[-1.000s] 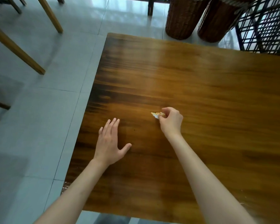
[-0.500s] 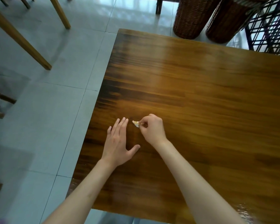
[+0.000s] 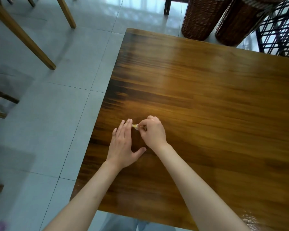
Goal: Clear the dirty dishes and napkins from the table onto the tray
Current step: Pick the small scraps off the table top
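A small white and yellow crumpled napkin scrap (image 3: 135, 126) is pinched in my right hand (image 3: 154, 133). My left hand (image 3: 123, 145) lies flat, fingers straight, on the brown wooden worktop (image 3: 207, 97), touching the scrap.

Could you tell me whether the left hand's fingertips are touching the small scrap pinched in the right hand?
Cannot tell: in the head view the scrap sits right at the left hand fingertips, without a plain gap or contact.

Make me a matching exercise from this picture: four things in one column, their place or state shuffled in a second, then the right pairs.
1. left hand
2. right hand
3. small scrap
4. wicker baskets

A. on the floor beyond the table
B. flat on the table, fingers straight
C. pinched between fingertips
D. fingers curled in a pinch

Pairs: 1-B, 2-D, 3-C, 4-A
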`<state>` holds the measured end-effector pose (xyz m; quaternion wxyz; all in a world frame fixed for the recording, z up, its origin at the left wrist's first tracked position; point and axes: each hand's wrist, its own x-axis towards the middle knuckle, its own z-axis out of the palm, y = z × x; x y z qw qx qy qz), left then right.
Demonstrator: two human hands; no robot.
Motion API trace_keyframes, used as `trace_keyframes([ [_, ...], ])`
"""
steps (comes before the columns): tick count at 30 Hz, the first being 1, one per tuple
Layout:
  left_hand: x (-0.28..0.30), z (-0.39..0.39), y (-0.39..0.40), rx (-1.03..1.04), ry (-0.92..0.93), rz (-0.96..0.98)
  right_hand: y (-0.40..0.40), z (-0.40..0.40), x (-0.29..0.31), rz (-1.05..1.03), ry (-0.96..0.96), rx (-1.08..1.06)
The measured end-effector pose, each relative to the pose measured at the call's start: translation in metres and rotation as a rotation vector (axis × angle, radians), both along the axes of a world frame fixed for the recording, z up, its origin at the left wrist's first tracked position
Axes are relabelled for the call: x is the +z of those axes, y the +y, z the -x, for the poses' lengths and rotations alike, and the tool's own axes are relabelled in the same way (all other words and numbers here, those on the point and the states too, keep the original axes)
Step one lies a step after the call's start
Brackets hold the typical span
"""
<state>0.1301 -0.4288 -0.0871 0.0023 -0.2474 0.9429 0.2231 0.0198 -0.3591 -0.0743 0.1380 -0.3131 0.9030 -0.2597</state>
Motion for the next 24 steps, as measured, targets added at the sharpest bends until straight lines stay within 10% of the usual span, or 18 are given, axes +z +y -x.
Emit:
trace_keyframes([
  [14,0.002,-0.01,-0.003,-0.001,-0.009,-0.009,0.012,0.014,0.004,-0.068,-0.059,-0.002],
  [24,0.012,-0.03,0.032,0.009,-0.029,-0.014,0.15,0.01,0.019,0.009,-0.202,-0.412],
])
